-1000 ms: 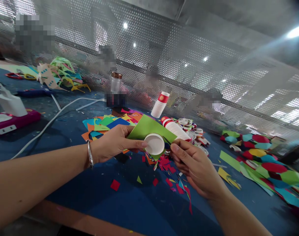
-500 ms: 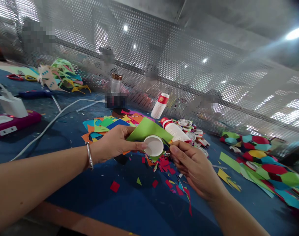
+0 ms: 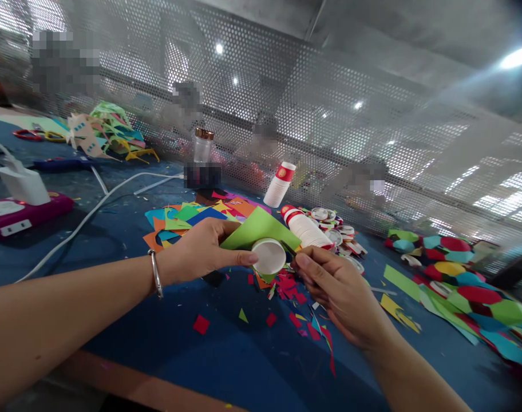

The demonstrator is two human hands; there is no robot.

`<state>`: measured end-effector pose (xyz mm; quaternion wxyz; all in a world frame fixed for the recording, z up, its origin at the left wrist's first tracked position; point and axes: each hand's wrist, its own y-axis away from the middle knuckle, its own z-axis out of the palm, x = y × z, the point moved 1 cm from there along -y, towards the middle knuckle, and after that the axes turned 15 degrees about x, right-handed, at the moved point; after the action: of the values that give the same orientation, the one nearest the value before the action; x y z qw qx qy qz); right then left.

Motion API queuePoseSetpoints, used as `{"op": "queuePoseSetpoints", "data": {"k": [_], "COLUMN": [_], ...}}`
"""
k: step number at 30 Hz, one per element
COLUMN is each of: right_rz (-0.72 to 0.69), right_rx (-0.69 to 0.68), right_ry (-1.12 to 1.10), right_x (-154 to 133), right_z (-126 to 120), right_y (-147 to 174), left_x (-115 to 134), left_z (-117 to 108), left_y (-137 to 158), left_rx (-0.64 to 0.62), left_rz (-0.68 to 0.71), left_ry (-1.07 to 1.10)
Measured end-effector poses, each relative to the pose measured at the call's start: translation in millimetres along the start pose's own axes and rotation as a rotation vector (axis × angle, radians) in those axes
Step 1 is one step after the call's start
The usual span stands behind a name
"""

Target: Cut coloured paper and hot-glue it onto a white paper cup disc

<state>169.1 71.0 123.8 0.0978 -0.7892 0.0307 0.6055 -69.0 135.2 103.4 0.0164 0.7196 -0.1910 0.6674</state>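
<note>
My left hand pinches a sheet of light green paper and a round white paper-cup bottom between thumb and fingers. The cup bottom lies against the green sheet, its rim facing me. My right hand is closed at the sheet's right edge, around a thin dark tool that looks like scissors; the fingers hide most of it. Both hands are above the blue tabletop. Beneath them are small red paper scraps.
A stack of paper cups stands behind, with another stack lying beside cut cup rings. Colored paper pieces lie left of them. Patterned paper shapes are at right. A power strip, white cable and lidded jar are at left.
The green sheet has tilted and bent slightly over the cup bottom, which has dropped a little. My hands have barely moved.
</note>
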Motion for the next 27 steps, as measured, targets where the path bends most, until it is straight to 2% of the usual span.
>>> {"op": "queuePoseSetpoints", "data": {"k": [10,22,27], "right_rz": [0.004,0.021,0.017], "right_rx": [-0.014,0.006,0.008], "right_ry": [0.047,0.036,0.059], "right_x": [0.4,0.0,0.2], "right_z": [-2.0,-1.3,-0.5], "right_y": [-2.2,-2.8,-1.7], "left_x": [5.0,7.6,6.5], "left_z": [-2.2,-6.2,-2.9], "left_y": [0.0,0.9,2.6], "left_rx": [0.011,0.089,0.022], "left_rz": [0.006,0.104,0.05], "left_ry": [-0.044,-0.125,-0.069]}}
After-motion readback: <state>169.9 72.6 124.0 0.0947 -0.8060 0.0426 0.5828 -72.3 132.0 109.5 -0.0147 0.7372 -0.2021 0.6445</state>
